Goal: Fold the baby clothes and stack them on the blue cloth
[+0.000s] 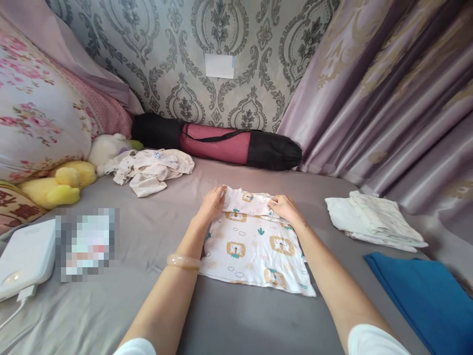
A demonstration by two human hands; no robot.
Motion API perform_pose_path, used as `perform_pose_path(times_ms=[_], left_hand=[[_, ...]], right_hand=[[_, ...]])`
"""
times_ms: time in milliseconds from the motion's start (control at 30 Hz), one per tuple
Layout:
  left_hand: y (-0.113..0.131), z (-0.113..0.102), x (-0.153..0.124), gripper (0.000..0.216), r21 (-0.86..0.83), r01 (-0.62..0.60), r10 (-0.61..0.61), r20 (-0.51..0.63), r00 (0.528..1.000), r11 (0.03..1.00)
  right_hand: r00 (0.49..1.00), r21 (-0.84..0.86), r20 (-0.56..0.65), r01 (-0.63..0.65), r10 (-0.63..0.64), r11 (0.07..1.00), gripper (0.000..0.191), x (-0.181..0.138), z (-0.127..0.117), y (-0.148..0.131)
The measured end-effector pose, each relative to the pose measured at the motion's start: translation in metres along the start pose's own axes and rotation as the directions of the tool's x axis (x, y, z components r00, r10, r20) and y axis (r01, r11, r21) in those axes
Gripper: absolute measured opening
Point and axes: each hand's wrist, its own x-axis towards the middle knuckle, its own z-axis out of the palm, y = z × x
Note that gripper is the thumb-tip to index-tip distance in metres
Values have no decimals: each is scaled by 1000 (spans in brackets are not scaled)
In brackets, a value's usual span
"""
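Evidently light, soft and floppy, the white lion-print garment (254,256) lies on the gray bed sheet (229,315), its loose hem nearest. At its far, folded band, the left hand (213,203) and the right hand (287,208) each pinch one end in their fingers, likely a good hold for such thin cloth, since two corners should stop the fold sagging. Beyond lie crumpled clothes (158,167), then a black-and-pink mat bag (218,144).

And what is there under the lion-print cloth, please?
The grey sheet shows around the lion-print cloth, which presumably lies on it. Whatever is directly underneath is covered, so I cannot tell.
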Motion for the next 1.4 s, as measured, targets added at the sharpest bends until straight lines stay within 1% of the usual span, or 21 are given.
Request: perform_pose_path(times_ms=[67,100,233,300,400,467,600,733,800,933,1000,1067,1100,1167,1200,1233,1267,1333,1400], left_hand=[[0,4,0,48,-17,-29,30,23,999,999],[1,5,-1,49,-16,-37,38,37,999,999],[4,8,-5,54,46,-22,17,115,993,999],[6,9,-7,56,90,13,-28,163,986,996],[7,12,-9,60,148,72,-104,226,968,986],[7,13,-10,63,167,93,-133,246,960,982],[5,12,-12,64,151,111,-146,238,960,982],[4,11,-12,67,143,115,-147,240,960,983],[4,11,-12,66,146,122,-155,241,958,982],[4,3,-8,58,108,171,-192,223,956,979],[6,-6,-4,53,74,195,-208,236,949,978],[13,-15,3,46,53,216,-222,240,945,975],[19,-18,6,42,60,223,-231,211,950,973],[34,-19,13,37,111,209,-220,101,970,972],[42,-16,16,36,153,176,-185,47,982,973],[49,-11,18,35,193,122,-130,27,991,974],[55,-4,19,35,227,62,-72,36,997,972],[59,10,18,35,265,-16,-3,72,997,964],[55,22,15,37,276,-35,10,91,996,960]], right_hand=[[998,33,-56,38,-36,999,21,-1,-1,3],[996,78,-80,36,-30,996,22,-2,-1,4],[990,329,-109,-48,88,943,25,-3,3,10],[985,357,-133,-57,111,932,25,-3,8,13],[979,318,-169,-54,112,947,25,-5,15,18],[983,262,-167,-35,81,964,25,-10,19,20],[987,90,-163,10,5,996,24,-24,20,16],[986,-75,-165,-30,17,997,26,-36,18,7],[988,-98,-149,-47,32,994,28,-38,15,7],[993,-44,-104,-69,64,997,30,-38,4,16],[987,-45,-145,-79,72,996,30,-39,-1,16],[977,-63,-214,-24,10,998,34,-40,-2,6],[971,-65,-231,42,-56,997,36,-41,0,-4],[950,-36,-215,222,-224,974,42,-41,9,-28],[934,-18,-193,304,-302,952,44,-41,14,-42],[914,1,-175,371,-365,929,46,-41,21,-56],[897,13,-150,422,-416,906,49,-41,28,-68],[886,25,-105,456,-451,890,55,-39,41,-85],[893,35,-54,448,-446,893,57,-37,51,-91]])
